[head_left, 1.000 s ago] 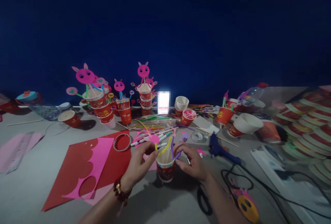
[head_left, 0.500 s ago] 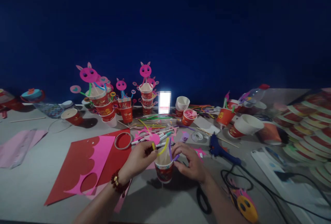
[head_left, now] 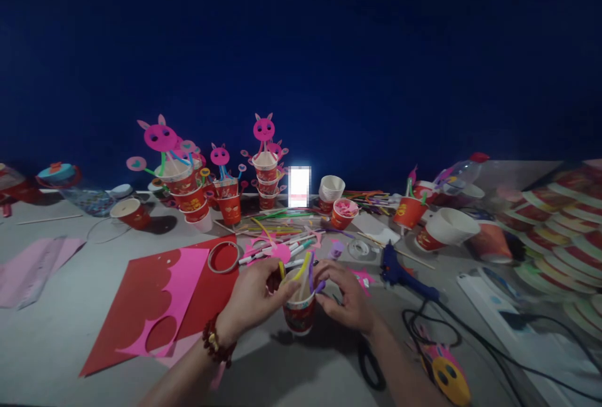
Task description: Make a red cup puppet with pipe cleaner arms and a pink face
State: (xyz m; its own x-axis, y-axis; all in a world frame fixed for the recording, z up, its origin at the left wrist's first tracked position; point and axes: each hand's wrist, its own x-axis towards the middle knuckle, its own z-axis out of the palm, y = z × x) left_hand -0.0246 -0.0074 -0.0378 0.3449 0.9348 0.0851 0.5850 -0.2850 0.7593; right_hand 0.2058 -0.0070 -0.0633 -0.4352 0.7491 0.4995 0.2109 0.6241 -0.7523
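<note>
A red paper cup (head_left: 300,321) with a white rim stands upright at the near middle of the table. A yellow pipe cleaner (head_left: 304,267) bends over its left side and a purple pipe cleaner (head_left: 320,286) over its right. My left hand (head_left: 258,288) is closed on the cup's left rim, thumb at the opening and fingers outside, beside the yellow pipe cleaner. On the right, my right hand (head_left: 344,297) has its fingers curled round the purple pipe cleaner at the rim. Its fingertips are partly hidden.
Red card (head_left: 126,294) with cut pink paper (head_left: 172,306) lies left, a tape roll (head_left: 224,256) on it. Pink-faced cup figures (head_left: 160,137) stand behind. Right are a blue glue gun (head_left: 409,278) with its cable, black scissor handles (head_left: 371,366) and stacked cups (head_left: 559,231).
My left hand has shifted slightly right, its thumb now reaching over the cup's rim. The yellow pipe cleaner has moved a little right. My right hand stays nearly still at the purple one.
</note>
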